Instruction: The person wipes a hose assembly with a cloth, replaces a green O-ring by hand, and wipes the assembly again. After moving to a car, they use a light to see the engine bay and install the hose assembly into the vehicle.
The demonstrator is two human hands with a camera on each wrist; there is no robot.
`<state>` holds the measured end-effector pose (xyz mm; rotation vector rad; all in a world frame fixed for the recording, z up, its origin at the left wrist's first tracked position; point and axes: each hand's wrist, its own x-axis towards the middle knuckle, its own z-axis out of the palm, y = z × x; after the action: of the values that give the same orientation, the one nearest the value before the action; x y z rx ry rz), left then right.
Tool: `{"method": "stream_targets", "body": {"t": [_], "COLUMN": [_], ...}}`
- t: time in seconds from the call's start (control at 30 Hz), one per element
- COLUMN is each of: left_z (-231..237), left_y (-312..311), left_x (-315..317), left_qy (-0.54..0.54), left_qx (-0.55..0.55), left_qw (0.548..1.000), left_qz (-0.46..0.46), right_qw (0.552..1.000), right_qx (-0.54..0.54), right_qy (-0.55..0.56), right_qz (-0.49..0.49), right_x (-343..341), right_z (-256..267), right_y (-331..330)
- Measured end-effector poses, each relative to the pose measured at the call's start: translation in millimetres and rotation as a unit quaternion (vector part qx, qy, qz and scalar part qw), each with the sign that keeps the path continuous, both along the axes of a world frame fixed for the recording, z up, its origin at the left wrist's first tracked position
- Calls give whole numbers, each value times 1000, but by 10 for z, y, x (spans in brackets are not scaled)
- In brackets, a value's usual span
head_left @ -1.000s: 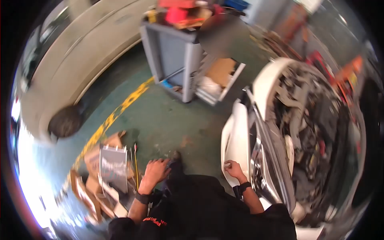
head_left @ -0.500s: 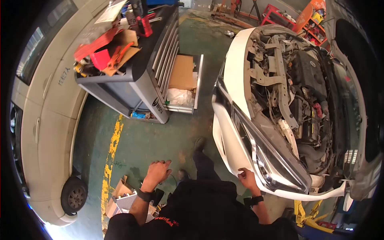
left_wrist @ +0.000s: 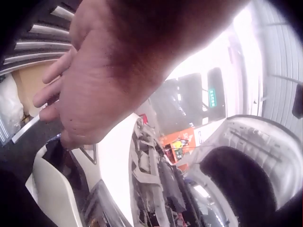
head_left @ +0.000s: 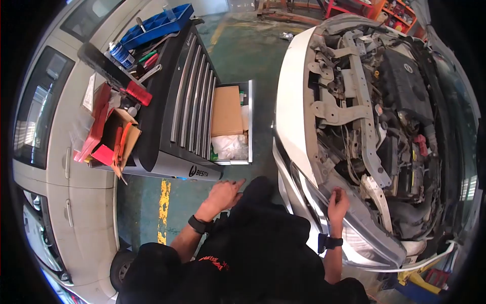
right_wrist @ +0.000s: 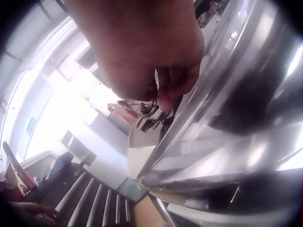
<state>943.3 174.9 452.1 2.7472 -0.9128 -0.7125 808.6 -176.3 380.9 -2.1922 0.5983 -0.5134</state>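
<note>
Head view: my left grip hangs over the floor just short of the tool cabinet, fingers loosely extended, with hold of nothing. My right grip is above the front edge of the white car, fingers loosely bent and nothing visible in them; I can't tell whether they touch the bodywork. Between cabinet and car, the drawer is pulled out, holding flat cardboard and crumpled plastic. It narrows the gap, so I judge that a careless step could bring my leg against its corner. On the cabinet's worktop, the red box and a carton crowd the near edge; a brush from my sleeve might tip them.

Left wrist view: my fingers spread past the drawer, well clear of the raised bonnet. If I swing this arm without looking, I could catch my knuckles on the drawer's metal rim.

Right wrist view: my bent fingers appear close over the glossy headlight, apparently gripping nothing. Leaning in, I might drag my wrist strap across the lens and scratch it.
</note>
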Motion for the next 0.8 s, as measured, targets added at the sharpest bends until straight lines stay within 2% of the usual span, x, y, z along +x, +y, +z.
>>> {"method": "stream_targets", "body": {"t": [0.07,0.2,0.23,0.37,0.4,0.47,0.57,0.67,0.7,0.8], "left_z": [28,-31,-39,-94,-73,-19,-52,-103,-139,-39], "left_y": [41,125,124,91,64,29,23,-117,-236,-764], "left_x": [169,328,372,589,669,860,1183,1615,1797,2418], "left_qy": [-25,-46,-21,3,5,-2,-16,-19,-28,-31], "left_qx": [-7,21,35,61,61,56,42,37,44,26], "left_qw": [1000,998,998,994,993,992,990,993,996,999], "left_qz": [12,33,54,93,97,117,131,112,79,25], "right_qw": [997,994,997,998,998,994,997,995,992,988], "right_qx": [55,74,23,17,17,91,65,87,100,104], "right_qy": [30,49,22,-1,0,-7,-21,22,40,12], "right_qz": [-43,-67,-65,-64,-59,-55,-42,-46,-62,-114], "right_x": [136,321,372,624,710,899,1284,1619,1709,1828], "right_z": [24,-109,-137,-119,-109,-99,-147,46,179,318], "right_y": [28,-20,-36,-120,-151,-188,-234,-253,-234,-212]}}
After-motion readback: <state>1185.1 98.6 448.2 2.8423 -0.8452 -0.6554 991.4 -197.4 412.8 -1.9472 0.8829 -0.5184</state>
